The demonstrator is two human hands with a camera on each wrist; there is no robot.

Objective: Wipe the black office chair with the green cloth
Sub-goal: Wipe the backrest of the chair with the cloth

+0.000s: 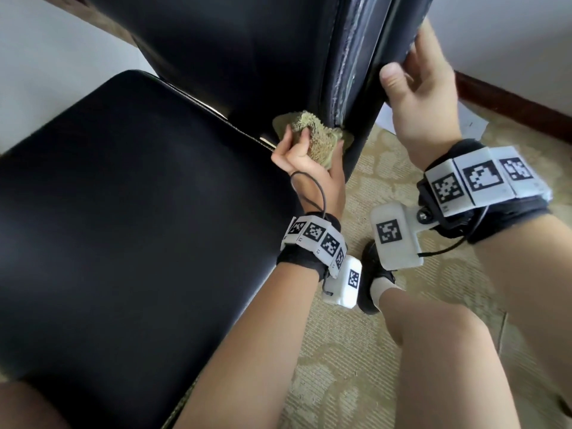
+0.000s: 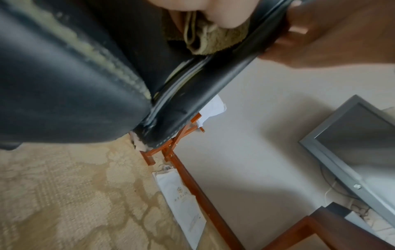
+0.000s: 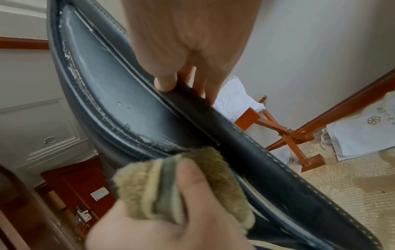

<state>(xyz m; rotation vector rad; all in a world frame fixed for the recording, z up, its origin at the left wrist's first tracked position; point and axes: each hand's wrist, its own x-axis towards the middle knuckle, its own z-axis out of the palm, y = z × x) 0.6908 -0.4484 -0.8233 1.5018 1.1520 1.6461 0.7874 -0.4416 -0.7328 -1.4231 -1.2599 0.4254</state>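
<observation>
Soft, even daylight fills all three views, bright on the pale walls and mild on the carpet [image 1: 356, 351]. The black chair [image 1: 139, 196] carries a broad, dull sheen on its seat, with no hard glare. Shadows are faint: a soft grey one falls on the wall beside the television [image 2: 352, 143] in the left wrist view. The head view bends straight lines toward its corners, and both wrist views stretch strongly at their edges. The nearest parts of the hands, such as the right hand [image 3: 188, 38] close to its own camera, are smeared and out of focus, and the cloth [image 3: 181, 189] looks slightly soft.
</observation>
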